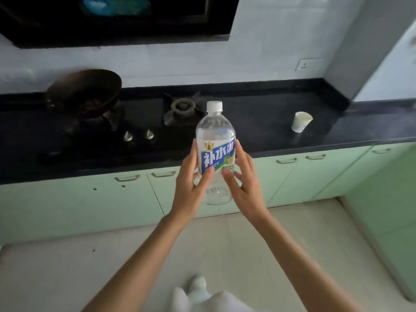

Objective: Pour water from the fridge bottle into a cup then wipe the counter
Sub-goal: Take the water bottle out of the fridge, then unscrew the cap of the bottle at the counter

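Fingers of the left hand [191, 179] and the right hand [242, 183] curl round the lower half of one clear bottle [215, 140], gripping it from both sides over its blue label (white cap still on). It stands upright between the two hands, in front of the dark tabletop [258, 131]. One white cup [301, 122] sits on that tabletop, well right of the bottle, with two stove knobs [137, 135] to the left.

A dark wok [84, 92] sits on the left burner of a black gas hob [101, 131]. The right burner [182, 108] is bare. Two metal knobs [137, 135] stand at the hob's front. Green cabinet doors [90, 199] carry metal handles. A wall socket [307, 64] is mounted at the right.
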`<act>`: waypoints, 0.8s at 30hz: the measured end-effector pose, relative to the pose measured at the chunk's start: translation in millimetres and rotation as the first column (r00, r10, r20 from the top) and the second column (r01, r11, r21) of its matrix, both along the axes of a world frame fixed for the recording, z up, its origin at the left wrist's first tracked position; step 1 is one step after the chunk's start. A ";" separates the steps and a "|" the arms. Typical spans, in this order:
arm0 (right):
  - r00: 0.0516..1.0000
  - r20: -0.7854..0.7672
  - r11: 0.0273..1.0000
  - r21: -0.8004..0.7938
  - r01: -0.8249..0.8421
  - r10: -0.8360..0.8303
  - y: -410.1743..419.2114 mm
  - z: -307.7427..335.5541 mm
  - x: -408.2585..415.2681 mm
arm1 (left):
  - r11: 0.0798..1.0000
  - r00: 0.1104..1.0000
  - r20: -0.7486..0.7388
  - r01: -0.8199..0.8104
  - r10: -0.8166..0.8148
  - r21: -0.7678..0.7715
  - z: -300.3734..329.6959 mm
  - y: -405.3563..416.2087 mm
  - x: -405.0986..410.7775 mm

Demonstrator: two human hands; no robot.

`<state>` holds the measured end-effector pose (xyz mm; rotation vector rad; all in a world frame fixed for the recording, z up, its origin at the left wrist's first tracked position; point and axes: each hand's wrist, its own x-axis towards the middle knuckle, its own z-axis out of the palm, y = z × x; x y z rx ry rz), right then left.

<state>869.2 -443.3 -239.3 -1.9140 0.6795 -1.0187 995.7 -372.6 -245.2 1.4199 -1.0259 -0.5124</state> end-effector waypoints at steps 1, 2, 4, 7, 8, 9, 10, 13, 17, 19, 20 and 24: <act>0.999 -0.001 0.999 0.002 0.042 -0.042 -11.7 1.2 -1.3 | 0.999 0.999 -0.004 0.043 -0.043 0.000 1.4 -16.6 1.2; 0.997 0.000 0.997 0.000 0.083 -0.083 -23.1 2.2 -2.8 | 0.996 0.996 -0.010 0.086 -0.086 -0.005 2.2 -32.6 2.2; 0.987 0.009 0.987 -0.012 0.162 -0.162 -43.5 3.9 -7.2 | 0.986 0.986 -0.021 0.166 -0.166 -0.018 2.5 -63.1 2.6; 0.965 0.023 0.965 -0.015 0.263 -0.263 -70.0 3.7 -17.9 | 0.962 0.962 -0.014 0.274 -0.274 -0.007 1.3 -106.6 -3.5; 0.956 0.027 0.956 -0.012 0.292 -0.292 -78.1 2.9 -22.7 | 0.953 0.953 -0.018 0.302 -0.302 -0.002 -0.1 -119.8 -7.3; 0.946 0.028 0.947 -0.016 0.322 -0.322 -86.6 1.7 -28.3 | 0.945 0.944 -0.024 0.328 -0.328 0.003 -1.6 -132.5 -11.9; 0.936 0.026 0.936 -0.022 0.351 -0.350 -95.5 -0.1 -34.3 | 0.935 0.935 -0.032 0.353 -0.353 0.009 -3.5 -145.1 -17.2; 0.908 0.004 0.907 -0.026 0.420 -0.420 -123.1 -5.5 -55.1 | 0.909 0.909 -0.048 0.416 -0.415 0.012 -9.4 -180.7 -37.3; 0.889 -0.018 0.889 -0.017 0.458 -0.458 -164.2 -17.0 -85.9 | 0.901 0.902 -0.032 0.432 -0.431 0.025 -20.9 -227.8 -67.8; 0.887 -0.037 0.888 -0.016 0.460 -0.460 -188.2 -25.5 -101.5 | 0.908 0.909 -0.012 0.416 -0.416 0.050 -29.8 -250.7 -82.8; 0.887 -0.048 0.889 -0.020 0.458 -0.459 -200.6 -29.6 -109.0 | 0.911 0.913 -0.010 0.408 -0.408 0.060 -34.4 -261.6 -90.1; 0.901 -0.087 0.905 -0.026 0.425 -0.425 -249.2 -42.9 -135.2 | 0.920 0.926 -0.010 0.375 -0.376 0.112 -46.3 -302.6 -114.7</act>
